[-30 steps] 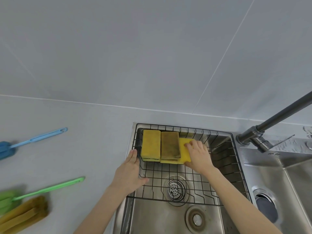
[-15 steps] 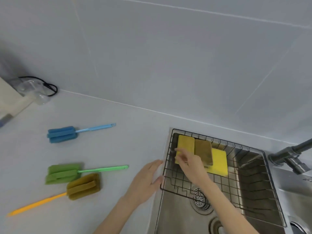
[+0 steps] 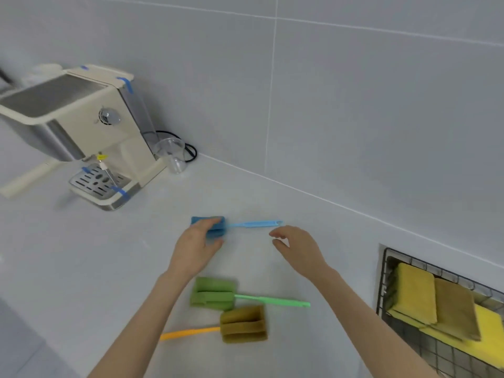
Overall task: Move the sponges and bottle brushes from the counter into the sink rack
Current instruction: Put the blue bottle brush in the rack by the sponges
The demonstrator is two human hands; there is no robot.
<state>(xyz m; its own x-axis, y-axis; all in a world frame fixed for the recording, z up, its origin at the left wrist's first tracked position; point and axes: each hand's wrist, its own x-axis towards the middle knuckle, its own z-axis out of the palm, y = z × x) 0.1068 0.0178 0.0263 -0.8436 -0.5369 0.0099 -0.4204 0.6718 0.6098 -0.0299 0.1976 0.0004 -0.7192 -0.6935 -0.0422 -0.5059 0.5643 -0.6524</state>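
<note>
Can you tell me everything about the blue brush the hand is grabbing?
The blue bottle brush lies flat on the pale counter, farthest from the person of the three brushes. Its head looks like soft, ridged, darker blue sponge; a thin, light blue handle that looks like plastic points right, toward the sink rack, ending in a small slot. The left hand curls over the sponge head, fingers on top, thumb below. The right hand hovers open just below the handle's tip, not touching it.
</note>
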